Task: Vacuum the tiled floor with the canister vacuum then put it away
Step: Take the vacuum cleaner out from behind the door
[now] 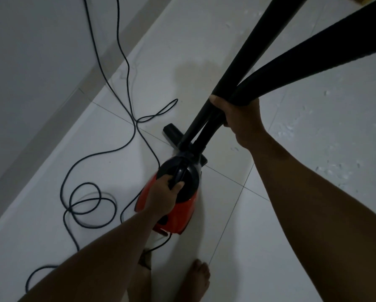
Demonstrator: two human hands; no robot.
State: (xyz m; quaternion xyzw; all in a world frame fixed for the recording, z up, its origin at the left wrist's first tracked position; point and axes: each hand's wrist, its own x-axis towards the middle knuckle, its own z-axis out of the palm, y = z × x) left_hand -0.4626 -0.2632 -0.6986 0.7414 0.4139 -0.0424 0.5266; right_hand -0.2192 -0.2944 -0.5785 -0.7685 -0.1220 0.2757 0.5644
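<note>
Above the tiled floor [270, 214], the left hand [161, 199] grips the handle of the red vacuum [178, 205] while the right hand [241, 118] clasps its wand [243, 62] and hose [313, 57] together.

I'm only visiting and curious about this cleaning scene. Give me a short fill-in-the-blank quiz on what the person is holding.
The left hand grips the handle of the ____ canister vacuum.
The right hand holds the wand and hose, both coloured ____.
The power cord lies looped on the tiled floor on the person's ____ side.
Missing words: red; black; left.
</note>
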